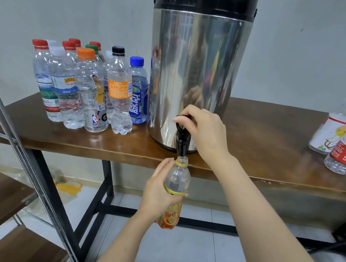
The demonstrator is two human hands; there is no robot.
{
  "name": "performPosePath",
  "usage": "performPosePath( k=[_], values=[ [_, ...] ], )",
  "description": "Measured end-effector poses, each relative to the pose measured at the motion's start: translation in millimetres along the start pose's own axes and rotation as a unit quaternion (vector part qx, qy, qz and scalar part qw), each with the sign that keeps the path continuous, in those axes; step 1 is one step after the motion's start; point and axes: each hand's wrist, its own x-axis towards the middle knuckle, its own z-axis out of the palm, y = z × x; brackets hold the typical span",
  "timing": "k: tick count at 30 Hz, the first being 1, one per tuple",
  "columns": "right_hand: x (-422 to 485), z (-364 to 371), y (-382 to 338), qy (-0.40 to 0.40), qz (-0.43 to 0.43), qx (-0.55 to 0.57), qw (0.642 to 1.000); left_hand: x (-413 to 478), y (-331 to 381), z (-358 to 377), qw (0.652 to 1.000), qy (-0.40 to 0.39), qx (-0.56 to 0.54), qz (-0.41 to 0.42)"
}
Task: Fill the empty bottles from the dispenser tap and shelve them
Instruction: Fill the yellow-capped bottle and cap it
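Head view: grips uncapped bottle (177, 177) in left hand (158, 192), fingers curled round it, mouth just under tap (181, 144); clamps fingers of right hand (204, 130) on tap lever (183, 117).

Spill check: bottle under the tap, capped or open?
Open: bottle shows a bare mouth, no cap, directly under the tap.

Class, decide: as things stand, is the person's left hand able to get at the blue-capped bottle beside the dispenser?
Probably not yet: the left hand grips the uncapped bottle under the tap, though the way to the blue-capped bottle looks open.
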Motion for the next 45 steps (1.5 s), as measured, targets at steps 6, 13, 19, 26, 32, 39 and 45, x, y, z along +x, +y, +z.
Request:
performPosePath(
  k=[6,13,19,26,32,39,45],
  values=[
    [-43,5,62,0.008,0.155,0.064,0.986,-16,-1,0,1.000,-0.005,-0.001,0.003],
    [-74,3,113,-0.174,0.211,-0.115,0.955,-48,4,-6,0.999,0.031,-0.017,-0.031],
    [-76,6,121,-0.138,0.229,-0.099,0.959,-68,21,-31,0.998,0.034,-0.035,-0.045],
    [-76,-7,56,-0.039,0.130,0.117,0.984,-72,39,-54,0.998,0.054,-0.016,-0.018],
    [-58,-26,-30,-0.193,-0.044,0.255,0.946,-70,50,-66,0.998,0.059,-0.016,-0.006],
    [-46,-13,-49,-0.280,-0.104,0.212,0.930,-72,49,-78,0.996,0.085,-0.005,-0.006],
    [-44,-7,-54,-0.281,-0.087,0.192,0.936,-71,46,-85,0.996,0.090,0.006,-0.003]
  ],
)
